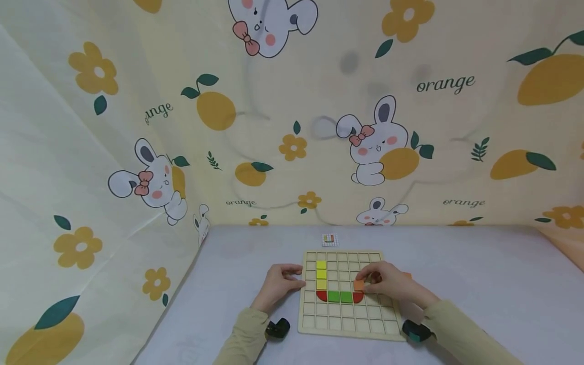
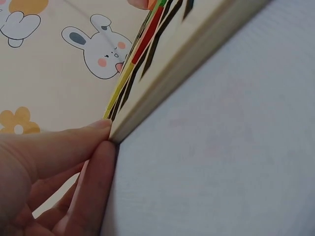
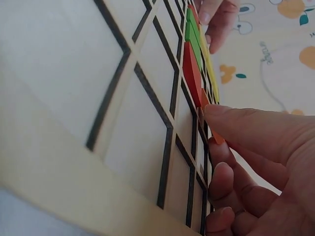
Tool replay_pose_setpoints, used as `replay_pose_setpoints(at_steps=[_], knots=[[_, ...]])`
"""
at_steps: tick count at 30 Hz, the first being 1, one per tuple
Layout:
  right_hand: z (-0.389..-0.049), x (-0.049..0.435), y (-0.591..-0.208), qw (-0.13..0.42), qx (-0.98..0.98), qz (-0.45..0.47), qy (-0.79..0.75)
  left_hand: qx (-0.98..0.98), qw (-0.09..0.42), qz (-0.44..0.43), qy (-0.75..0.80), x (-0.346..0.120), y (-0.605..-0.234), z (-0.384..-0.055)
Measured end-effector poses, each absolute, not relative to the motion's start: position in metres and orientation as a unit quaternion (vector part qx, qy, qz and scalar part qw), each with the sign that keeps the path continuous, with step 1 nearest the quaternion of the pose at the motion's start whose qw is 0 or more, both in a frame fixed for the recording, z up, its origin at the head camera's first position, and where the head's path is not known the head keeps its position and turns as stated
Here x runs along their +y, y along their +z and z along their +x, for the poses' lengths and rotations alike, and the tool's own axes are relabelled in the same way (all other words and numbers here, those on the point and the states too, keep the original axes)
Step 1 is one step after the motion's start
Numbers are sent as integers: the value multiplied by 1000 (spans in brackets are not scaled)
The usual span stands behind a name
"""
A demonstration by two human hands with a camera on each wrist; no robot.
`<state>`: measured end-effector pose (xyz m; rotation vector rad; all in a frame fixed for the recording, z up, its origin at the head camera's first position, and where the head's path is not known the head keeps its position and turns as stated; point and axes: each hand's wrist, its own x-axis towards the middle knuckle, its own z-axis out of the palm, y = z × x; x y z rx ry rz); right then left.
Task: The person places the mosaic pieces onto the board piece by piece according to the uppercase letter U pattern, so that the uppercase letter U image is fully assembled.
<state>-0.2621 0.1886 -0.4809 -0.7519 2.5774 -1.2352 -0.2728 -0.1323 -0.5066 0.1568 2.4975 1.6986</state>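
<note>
A wooden grid board (image 1: 344, 324) lies flat on the white table. My left hand (image 1: 279, 286) holds its left edge, thumb and fingertips at the rim. Between thumb and fingers, my right hand (image 1: 391, 283) pinches an orange square tile (image 1: 359, 285), just above the right-hand red quarter-round tile (image 1: 358, 297). On the grid stand three yellow square tiles (image 1: 321, 274) in a column, with another red quarter-round tile (image 1: 322, 295) below them. Two green square tiles (image 1: 339, 297) fill the row between the red ones. In the right wrist view the orange tile (image 3: 214, 125) tilts beside the red piece.
A small pattern card (image 1: 330, 240) lies behind the board. More orange (image 1: 407, 275) shows behind the right wrist, partly hidden. A black wrist camera (image 1: 278, 329) sits at the left sleeve, another black device (image 1: 416, 332) at the right. A printed cloth (image 1: 292, 172) hangs behind the table.
</note>
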Motion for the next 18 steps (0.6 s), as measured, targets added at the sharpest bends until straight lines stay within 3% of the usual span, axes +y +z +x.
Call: replay_pose_setpoints(at_steps=[18], knots=[[-267, 186, -484, 99, 865, -243, -428, 825, 53, 48, 561, -130, -507, -273]])
